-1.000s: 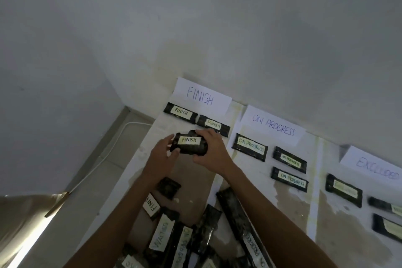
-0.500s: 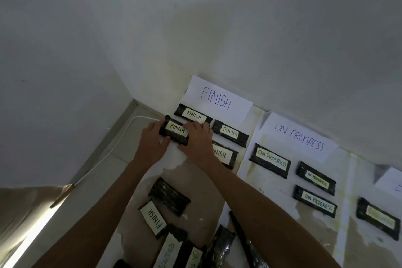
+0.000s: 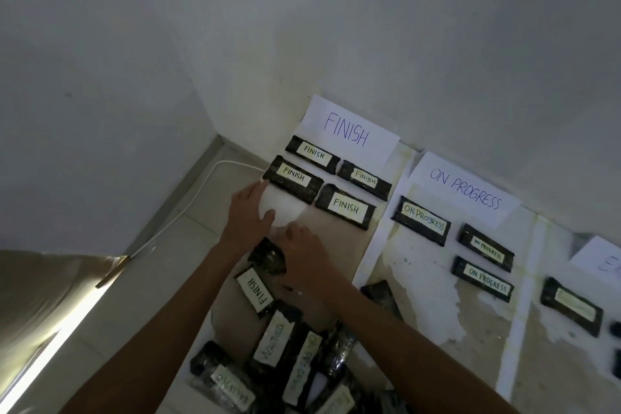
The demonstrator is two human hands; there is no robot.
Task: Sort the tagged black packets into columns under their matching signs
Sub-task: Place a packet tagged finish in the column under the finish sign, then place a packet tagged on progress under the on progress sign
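Note:
Four black packets tagged FINISH lie under the FINISH sign (image 3: 349,129); the newest FINISH packet (image 3: 292,178) is at the column's left. My left hand (image 3: 250,212) rests flat just below it, fingers apart, holding nothing. My right hand (image 3: 302,255) hovers lower with bent fingers, beside a face-down black packet (image 3: 267,257) that it partly hides. Three packets sit under the ON PROGRESS sign (image 3: 465,188). Near me is a loose pile with another FINISH packet (image 3: 257,291), a WAITING packet (image 3: 274,341) and an ON PROGRESS packet (image 3: 302,363).
A third sign (image 3: 601,259) is cut off at the right, with a faded-tag packet (image 3: 571,306) below it. A white cable (image 3: 201,185) runs along the floor by the wall corner. Brown fabric (image 3: 33,296) fills the lower left.
Both hands set the FINISH packet down at the column's left and let go. They have drawn back toward me, away from the row.

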